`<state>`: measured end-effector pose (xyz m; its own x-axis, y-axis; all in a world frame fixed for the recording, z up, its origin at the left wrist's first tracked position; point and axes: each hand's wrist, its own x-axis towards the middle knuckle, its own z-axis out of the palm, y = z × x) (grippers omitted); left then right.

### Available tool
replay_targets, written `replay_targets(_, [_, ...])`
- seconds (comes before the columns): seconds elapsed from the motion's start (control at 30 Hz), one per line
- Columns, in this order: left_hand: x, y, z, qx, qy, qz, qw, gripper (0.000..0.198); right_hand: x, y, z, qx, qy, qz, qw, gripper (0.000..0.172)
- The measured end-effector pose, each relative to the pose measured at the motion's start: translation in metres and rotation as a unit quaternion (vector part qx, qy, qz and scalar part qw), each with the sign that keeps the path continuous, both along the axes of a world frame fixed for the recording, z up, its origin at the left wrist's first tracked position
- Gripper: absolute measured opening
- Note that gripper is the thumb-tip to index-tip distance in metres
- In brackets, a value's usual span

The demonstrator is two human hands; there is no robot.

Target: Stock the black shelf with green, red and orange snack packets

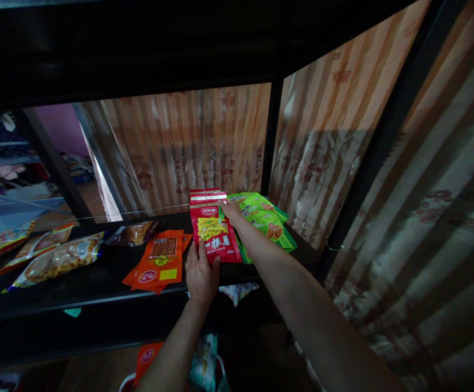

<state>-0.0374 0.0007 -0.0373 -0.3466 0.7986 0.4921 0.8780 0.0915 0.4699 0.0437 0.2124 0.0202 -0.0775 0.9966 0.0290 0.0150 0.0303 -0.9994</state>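
Observation:
A red snack packet (216,231) with yellow sticks pictured on it lies on a dark shelf, with another red packet edge showing behind its top. My left hand (201,275) rests at its lower left corner, fingers spread and thumb apart. At the upper right edge of the same packet is my right hand (232,211), its thumb over the front and the other fingers mostly hidden. Green snack packets (267,218) lie fanned out just right of the red one. Orange snack packets (159,261) overlap one another to the left of my left hand.
Further left on the shelf (114,283) lie a clear bag of brown snacks (63,261), a dark packet (133,234) and other bags. Black uprights (272,136) and a patterned curtain (188,152) stand behind. Below are more packets (204,362).

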Motion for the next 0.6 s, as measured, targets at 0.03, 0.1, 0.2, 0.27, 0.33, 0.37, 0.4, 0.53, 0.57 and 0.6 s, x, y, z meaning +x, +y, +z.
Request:
replay_targets(0.03, [0.0, 0.0, 0.0, 0.004, -0.001, -0.001, 1.0, 0.056, 0.001, -0.002, 0.001, 0.006, -0.009, -0.013, 1.0, 0.022])
replay_targets(0.1, [0.0, 0.0, -0.001, 0.017, -0.005, -0.005, 1.0, 0.056, 0.002, -0.008, 0.005, 0.038, -0.048, -0.049, 0.997, 0.023])
replay_targets(0.2, [0.001, 0.0, -0.002, 0.024, -0.007, -0.009, 1.0, 0.058, 0.006, -0.021, 0.012, 0.095, -0.129, -0.079, 0.984, 0.029])
replay_targets(0.27, [0.001, 0.0, -0.001, 0.019, -0.007, -0.012, 1.0, 0.061, 0.01, -0.031, 0.016, 0.122, -0.172, -0.07, 0.975, 0.032])
replay_targets(0.33, [0.001, -0.001, 0.0, 0.014, -0.009, -0.013, 1.0, 0.062, 0.015, -0.041, 0.017, 0.152, -0.202, -0.055, 0.966, 0.033])
replay_targets(0.37, [0.001, -0.001, 0.001, 0.012, -0.01, -0.013, 1.0, 0.063, 0.017, -0.046, 0.017, 0.168, -0.21, -0.046, 0.962, 0.033])
replay_targets(0.4, [0.001, -0.001, 0.001, 0.01, -0.011, -0.012, 1.0, 0.062, 0.018, -0.05, 0.016, 0.182, -0.212, -0.039, 0.959, 0.035])
replay_targets(0.53, [0.0, -0.001, 0.003, 0.011, -0.012, -0.014, 1.0, 0.062, 0.022, -0.066, 0.011, 0.195, -0.223, -0.026, 0.955, 0.042])
replay_targets(0.57, [0.0, -0.001, 0.004, 0.012, -0.014, -0.015, 1.0, 0.063, 0.022, -0.069, 0.01, 0.188, -0.238, -0.026, 0.952, 0.043])
replay_targets(0.6, [0.001, -0.001, 0.005, 0.011, -0.016, -0.015, 1.0, 0.063, 0.022, -0.072, 0.009, 0.18, -0.256, -0.025, 0.95, 0.044])
